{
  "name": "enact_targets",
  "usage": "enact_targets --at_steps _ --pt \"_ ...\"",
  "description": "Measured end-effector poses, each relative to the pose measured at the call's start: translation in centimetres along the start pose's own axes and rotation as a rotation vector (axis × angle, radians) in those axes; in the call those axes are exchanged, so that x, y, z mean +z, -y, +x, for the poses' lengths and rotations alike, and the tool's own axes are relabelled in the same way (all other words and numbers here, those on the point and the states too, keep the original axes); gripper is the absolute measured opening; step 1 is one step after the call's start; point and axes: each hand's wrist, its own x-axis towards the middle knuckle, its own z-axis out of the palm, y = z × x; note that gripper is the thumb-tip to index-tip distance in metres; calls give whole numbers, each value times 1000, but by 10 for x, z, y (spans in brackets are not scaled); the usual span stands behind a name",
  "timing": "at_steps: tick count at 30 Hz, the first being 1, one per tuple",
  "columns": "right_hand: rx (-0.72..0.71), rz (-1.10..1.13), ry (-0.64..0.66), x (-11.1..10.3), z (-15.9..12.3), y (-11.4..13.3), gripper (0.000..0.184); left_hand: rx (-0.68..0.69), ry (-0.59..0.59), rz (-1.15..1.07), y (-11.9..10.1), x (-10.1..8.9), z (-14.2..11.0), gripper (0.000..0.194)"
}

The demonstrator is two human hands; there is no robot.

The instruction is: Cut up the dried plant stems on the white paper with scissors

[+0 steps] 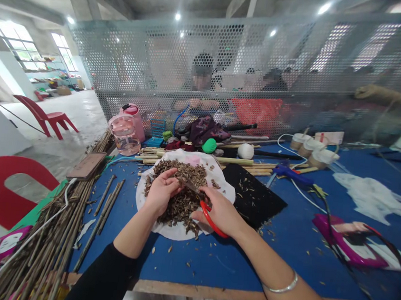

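A heap of small dried brown pieces (179, 214) lies on a round white cloth (172, 233) on the blue table. Above the heap, my right hand (223, 210) grips scissors with red handles (210, 221), their blades pointing left toward my other hand. My left hand (162, 191) is closed in a pinch near the blade tips. What sits between its fingertips is too small to make out. A black sheet (256, 197) strewn with loose bits lies to the right of the cloth.
Long thin sticks (66, 231) are bundled at the left edge, near a red chair (10, 187). Behind the cloth are a pink bottle (127, 133), green ball (209, 145) and white ball (245, 151). A blue glue gun (293, 174) lies right. Beyond the perforated screen (152, 59) sit people.
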Motion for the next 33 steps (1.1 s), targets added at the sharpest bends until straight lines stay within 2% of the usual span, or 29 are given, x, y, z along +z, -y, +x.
enact_targets --at_steps 9,19,33 --pt "-89 -58 -84 4 1 -4 64 65 43 139 -3 8 -7 42" --pt "-55 -53 -79 1 0 2 61 88 51 168 -4 9 -9 37" --pt "30 9 4 2 -2 5 48 75 19 233 0 4 -5 31"
